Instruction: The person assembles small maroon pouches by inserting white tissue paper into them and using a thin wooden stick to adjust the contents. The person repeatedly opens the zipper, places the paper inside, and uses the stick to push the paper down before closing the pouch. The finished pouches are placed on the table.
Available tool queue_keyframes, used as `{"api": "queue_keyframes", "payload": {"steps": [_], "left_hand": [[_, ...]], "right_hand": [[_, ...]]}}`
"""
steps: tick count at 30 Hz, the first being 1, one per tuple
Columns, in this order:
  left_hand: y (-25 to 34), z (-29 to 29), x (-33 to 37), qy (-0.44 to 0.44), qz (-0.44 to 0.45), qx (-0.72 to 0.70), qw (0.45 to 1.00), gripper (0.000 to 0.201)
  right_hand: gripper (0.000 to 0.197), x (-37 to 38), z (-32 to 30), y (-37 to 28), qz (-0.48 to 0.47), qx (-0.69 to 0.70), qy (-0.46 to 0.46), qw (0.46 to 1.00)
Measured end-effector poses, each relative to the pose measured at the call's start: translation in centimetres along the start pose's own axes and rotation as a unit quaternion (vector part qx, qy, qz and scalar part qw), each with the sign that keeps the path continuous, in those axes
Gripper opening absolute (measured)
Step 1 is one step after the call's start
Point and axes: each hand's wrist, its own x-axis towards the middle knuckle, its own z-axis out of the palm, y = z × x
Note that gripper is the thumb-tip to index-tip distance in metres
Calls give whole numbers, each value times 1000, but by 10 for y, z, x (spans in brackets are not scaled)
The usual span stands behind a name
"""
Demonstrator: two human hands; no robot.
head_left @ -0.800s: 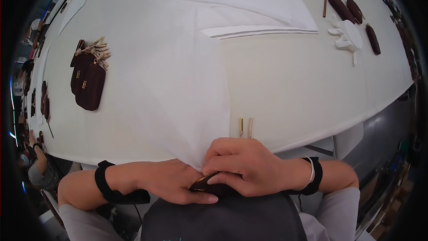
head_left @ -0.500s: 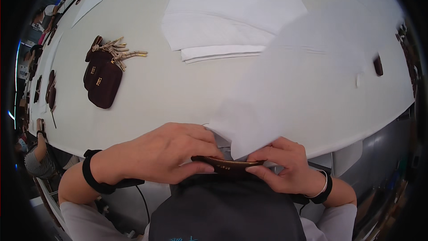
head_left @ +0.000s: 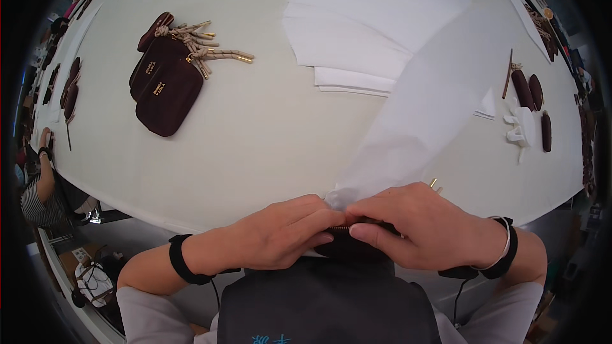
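Note:
Close to my body, just past the table's near edge, I hold a dark maroon zip pouch (head_left: pixel 352 248) in both hands. Its gold-toothed zip faces up. My left hand (head_left: pixel 284 232) is closed on the left part of the rim, thumb in front. My right hand (head_left: pixel 417 223) grips the right part, its thumb pressed to the front and its fingers over the top. A large thin white paper sheet (head_left: pixel 424 105) runs from the pouch mouth away across the table, its near end crumpled between my fingers. Whatever is inside the pouch is hidden. Gold tips (head_left: pixel 435 184) show behind my right hand.
Left on the table lie overlapping maroon pouches (head_left: pixel 171 102) with knotted beige cords (head_left: pixel 223 55). Stacked white paper (head_left: pixel 357 19) is at the far middle. Several maroon pouches (head_left: pixel 523 89) and a white crumpled item (head_left: pixel 521 129) lie right. Another person's arm (head_left: pixel 46 175) rests at the far left edge.
The paper's near end has gone down into a crumple at the pouch mouth. My hands have drawn closer together, the right now covering more of the pouch. The view has shifted right.

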Motion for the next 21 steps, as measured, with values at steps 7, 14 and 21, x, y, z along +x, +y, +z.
{"api": "queue_keyframes", "payload": {"steps": [7,14,21], "left_hand": [[-14,12,-16,58,25,-41,997,29],[-18,9,-21,56,39,-22,997,27],[-16,-8,-10,52,67,97,992,26]], "right_hand": [[57,41,-14,30,148,238,-366,887],[51,34,10,18,94,151,-383,907],[31,-30,-4,24,16,-127,74,989]]}}
